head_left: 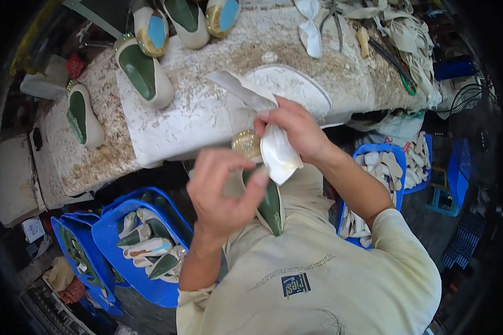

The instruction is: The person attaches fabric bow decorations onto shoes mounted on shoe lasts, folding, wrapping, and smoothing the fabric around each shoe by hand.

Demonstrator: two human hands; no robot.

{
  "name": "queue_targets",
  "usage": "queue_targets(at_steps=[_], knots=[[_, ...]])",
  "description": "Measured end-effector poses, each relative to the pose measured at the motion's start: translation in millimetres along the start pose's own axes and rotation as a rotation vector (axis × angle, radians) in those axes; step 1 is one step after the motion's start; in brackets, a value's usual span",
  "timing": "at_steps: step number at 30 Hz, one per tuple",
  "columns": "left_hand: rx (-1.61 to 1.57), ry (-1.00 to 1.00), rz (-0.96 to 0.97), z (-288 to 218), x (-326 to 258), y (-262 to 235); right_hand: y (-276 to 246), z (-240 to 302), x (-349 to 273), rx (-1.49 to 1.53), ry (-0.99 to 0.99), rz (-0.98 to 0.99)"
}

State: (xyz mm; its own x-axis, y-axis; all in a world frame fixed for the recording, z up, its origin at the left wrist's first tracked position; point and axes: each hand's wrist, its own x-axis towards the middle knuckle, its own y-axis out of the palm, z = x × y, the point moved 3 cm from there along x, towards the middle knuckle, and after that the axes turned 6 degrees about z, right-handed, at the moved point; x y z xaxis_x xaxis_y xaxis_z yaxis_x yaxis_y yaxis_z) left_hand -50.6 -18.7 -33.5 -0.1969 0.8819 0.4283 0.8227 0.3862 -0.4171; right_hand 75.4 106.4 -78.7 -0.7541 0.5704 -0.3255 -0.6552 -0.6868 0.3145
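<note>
Head view: I see tee (363, 273) w/ small print, dk-blue patch (295, 285).
R hand (299, 129): pinching wht piece (279, 153) over lap (314, 195).
L hand (218, 187): fingers loose, parted, blurry.
Shoe (271, 209): grn-soled, gold heel, on lap below wht piece.

"How many hands?"
"Two: a left hand (215, 195) and a right hand (299, 125)."
"White pieces at the right one?"
"At least one white piece (281, 151); folds hide whether there are more."
"Shoes?"
"One lap shoe (271, 209). Five bench shoes (161, 89) at the left: three show green tops, two show blue."
"Tubs?"
"On the right, two blue tubs (401, 153) of pale pieces (383, 167), too many to count. On the left, at least two blue baskets (145, 287); the shoes heaped there overlap too much to number."
"Anything else single?"
"One fan (467, 99), one red block (75, 65), one blue cylinder (454, 67)."
</note>
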Motion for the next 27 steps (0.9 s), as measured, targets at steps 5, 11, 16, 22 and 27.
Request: queue_targets(at_steps=[5, 11, 16, 22, 27], knots=[[-0.305, -0.204, -0.352, 32, -6, -12, -24, 24, 3, -0.267, -0.261, -0.227], [-0.306, -0.053, -0.357, 3, -27, -42, -62, 55, 18, -0.444, -0.428, -0.467], [-0.336, -0.180, -0.103, 1, -30, -12, -15, 38, 2, -0.290, -0.450, -0.256], [-0.438, -0.374, -0.058, 8, -26, 31, 35, 9, -27, 0.231, -0.357, -0.220], [-0.776, -0.506, -0.090, 25, -29, 38, 41, -15, -44, 0.178, -0.117, -0.134]])
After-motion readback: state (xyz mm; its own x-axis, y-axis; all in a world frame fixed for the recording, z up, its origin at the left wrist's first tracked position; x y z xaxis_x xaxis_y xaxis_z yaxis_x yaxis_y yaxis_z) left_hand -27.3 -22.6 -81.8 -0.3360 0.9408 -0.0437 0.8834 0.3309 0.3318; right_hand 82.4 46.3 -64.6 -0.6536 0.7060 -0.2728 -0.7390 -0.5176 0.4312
